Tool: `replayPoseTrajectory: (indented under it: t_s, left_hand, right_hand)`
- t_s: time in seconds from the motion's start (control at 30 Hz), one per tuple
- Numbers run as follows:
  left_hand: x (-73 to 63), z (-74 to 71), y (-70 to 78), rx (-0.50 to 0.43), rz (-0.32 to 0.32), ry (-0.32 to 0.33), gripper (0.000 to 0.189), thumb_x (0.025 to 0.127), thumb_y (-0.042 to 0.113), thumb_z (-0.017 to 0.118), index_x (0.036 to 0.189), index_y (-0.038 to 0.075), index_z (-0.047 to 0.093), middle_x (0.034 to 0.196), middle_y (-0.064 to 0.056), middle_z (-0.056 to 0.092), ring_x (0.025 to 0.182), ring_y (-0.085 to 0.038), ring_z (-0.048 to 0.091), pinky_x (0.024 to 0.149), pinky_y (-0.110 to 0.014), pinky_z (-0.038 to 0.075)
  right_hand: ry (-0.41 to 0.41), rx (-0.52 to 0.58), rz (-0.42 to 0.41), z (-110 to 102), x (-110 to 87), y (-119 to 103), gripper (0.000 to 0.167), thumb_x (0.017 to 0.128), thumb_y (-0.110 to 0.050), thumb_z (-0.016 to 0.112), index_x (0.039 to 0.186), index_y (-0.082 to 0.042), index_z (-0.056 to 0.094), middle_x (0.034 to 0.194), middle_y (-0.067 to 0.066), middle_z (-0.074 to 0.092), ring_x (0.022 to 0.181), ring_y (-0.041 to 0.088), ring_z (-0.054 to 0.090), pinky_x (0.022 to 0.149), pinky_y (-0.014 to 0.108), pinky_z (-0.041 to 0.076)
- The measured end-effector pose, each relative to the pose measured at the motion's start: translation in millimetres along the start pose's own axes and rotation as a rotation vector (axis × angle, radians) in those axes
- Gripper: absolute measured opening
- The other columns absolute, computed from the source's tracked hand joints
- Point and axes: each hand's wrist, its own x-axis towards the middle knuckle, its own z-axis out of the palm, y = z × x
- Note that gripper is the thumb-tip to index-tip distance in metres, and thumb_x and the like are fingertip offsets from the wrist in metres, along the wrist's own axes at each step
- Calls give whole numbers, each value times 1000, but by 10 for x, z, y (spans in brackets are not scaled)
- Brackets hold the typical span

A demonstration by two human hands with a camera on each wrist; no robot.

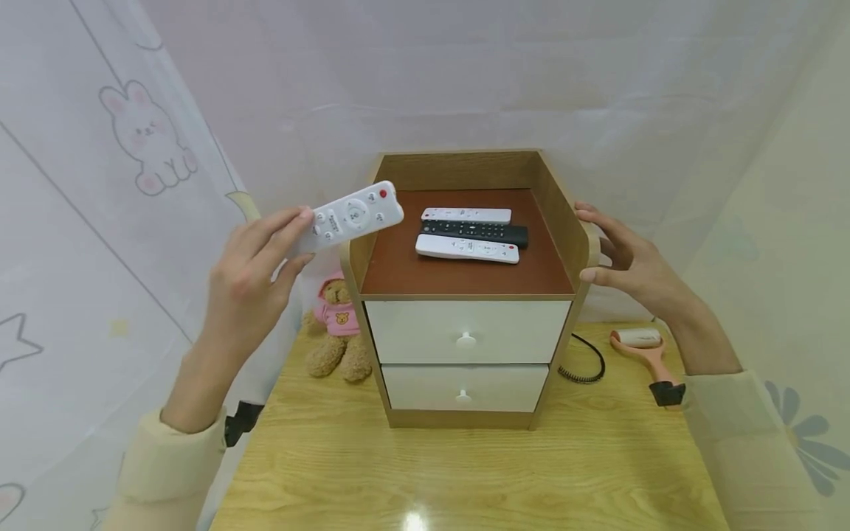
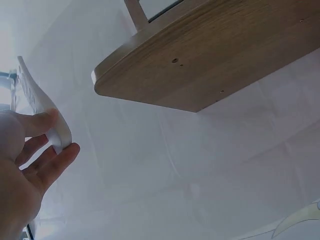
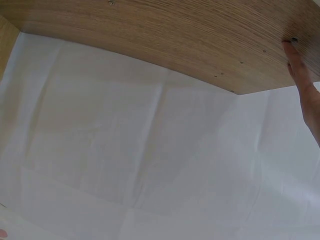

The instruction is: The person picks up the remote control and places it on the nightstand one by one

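Observation:
My left hand (image 1: 249, 276) pinches one end of a white remote control (image 1: 355, 214) between thumb and fingers. It holds the remote in the air at the left of a small wooden cabinet (image 1: 461, 419), buttons showing and red button at the far end. In the left wrist view, the remote (image 2: 37, 95) is seen edge-on. My right hand (image 1: 637, 276) touches the cabinet's right side panel (image 1: 564, 214), fingers on its outer face and thumb by the front edge. On the brown top shelf (image 1: 458, 279) lie a black remote (image 1: 474, 231) and two white remotes (image 1: 468, 248).
Two white drawers (image 1: 425, 332) with knobs form the cabinet's front. A teddy bear (image 1: 341, 324) in pink sits at its left. On the right, a lint roller (image 1: 644, 346) and a coiled black cord (image 1: 584, 376) lie on the wooden table (image 1: 458, 472).

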Motion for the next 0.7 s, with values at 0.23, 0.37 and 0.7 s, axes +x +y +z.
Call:
replayPoseTrajectory:
  t_s: [0.23,0.37,0.7]
  left_hand:
    - [209,79,156,-18,87,-57,45,78,-11,72,121,2,66,122,-11,64,103,-34,58,78,-43,52]
    - [271,138,214,-30,140,-99,46,78,-13,71,121,1,65,121,-12,64,103,-33,58,74,-46,56]
    - [349,389,324,-64,229,-271,39,85,-8,67,123,1,63,125,-13,61,108,-29,57,79,-38,58]
  right_hand:
    - [27,-7,17,0,-12,-26,80,85,21,56,152,-8,26,161,3,13,141,28,28,101,21,43]
    - [18,-5,12,4,-11,-36,79,86,20,56,152,-9,26,161,3,13,142,29,26,102,21,42]
    - [24,0,15,-4,-19,-45,79,85,20,57,152,-9,26,161,3,13,140,28,30,99,21,45]
